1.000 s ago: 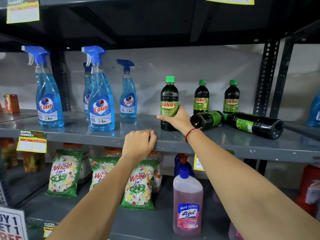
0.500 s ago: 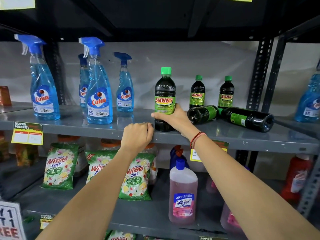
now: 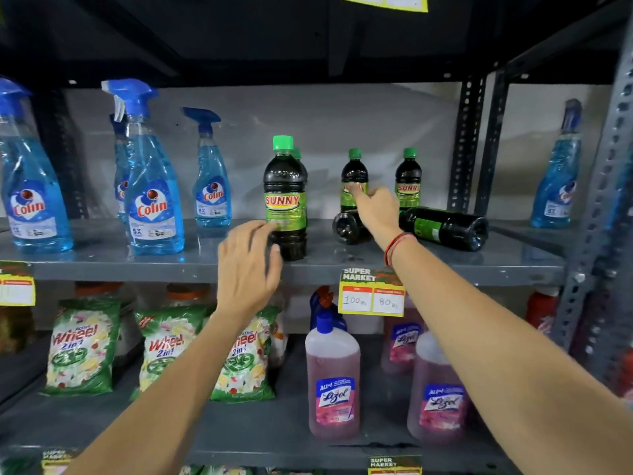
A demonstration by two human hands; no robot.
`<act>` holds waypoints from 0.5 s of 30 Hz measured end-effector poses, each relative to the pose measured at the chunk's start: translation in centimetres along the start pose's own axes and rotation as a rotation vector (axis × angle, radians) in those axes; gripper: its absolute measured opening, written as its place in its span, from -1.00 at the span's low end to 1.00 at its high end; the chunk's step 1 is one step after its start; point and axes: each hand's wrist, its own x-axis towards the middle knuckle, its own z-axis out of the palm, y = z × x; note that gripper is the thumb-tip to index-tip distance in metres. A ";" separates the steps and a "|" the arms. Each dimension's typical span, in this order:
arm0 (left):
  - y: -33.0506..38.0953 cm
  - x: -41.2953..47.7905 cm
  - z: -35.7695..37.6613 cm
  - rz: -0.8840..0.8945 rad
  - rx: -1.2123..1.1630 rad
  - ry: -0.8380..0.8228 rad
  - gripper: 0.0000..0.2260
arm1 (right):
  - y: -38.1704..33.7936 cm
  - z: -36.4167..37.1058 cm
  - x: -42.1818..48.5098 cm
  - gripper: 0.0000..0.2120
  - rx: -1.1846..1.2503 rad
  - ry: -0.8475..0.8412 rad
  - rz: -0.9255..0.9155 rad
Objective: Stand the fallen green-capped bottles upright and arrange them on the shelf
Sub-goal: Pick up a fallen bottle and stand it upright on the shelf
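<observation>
Grey metal shelf [image 3: 102,265] carried one front Sunny bottle [image 3: 285,200] upright. Right of it, two fallen bottles [image 3: 445,228] lay sideways. Our left hand [image 3: 246,269] hovered open beside it; our right hand [image 3: 375,210] reached, fingers spread, empty, over them.

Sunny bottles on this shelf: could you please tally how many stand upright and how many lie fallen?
Upright bottles: 4 (one mostly hidden behind the front one)
Fallen bottles: 2
Total: 6

green-capped dark bottles [image 3: 285,197], grey shelf [image 3: 205,269]
</observation>
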 end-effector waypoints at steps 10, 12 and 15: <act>6.0 1.3 4.1 0.296 -0.017 -0.414 -0.55 | 2.2 0.3 3.5 -0.21 0.026 -0.280 0.407; 5.9 0.8 4.2 0.277 0.016 -0.391 -0.59 | 2.3 0.7 3.6 -0.24 0.078 -0.267 0.451; 6.2 0.6 4.3 0.251 0.046 -0.359 -0.62 | 3.0 1.5 5.1 -0.38 0.115 -0.284 0.512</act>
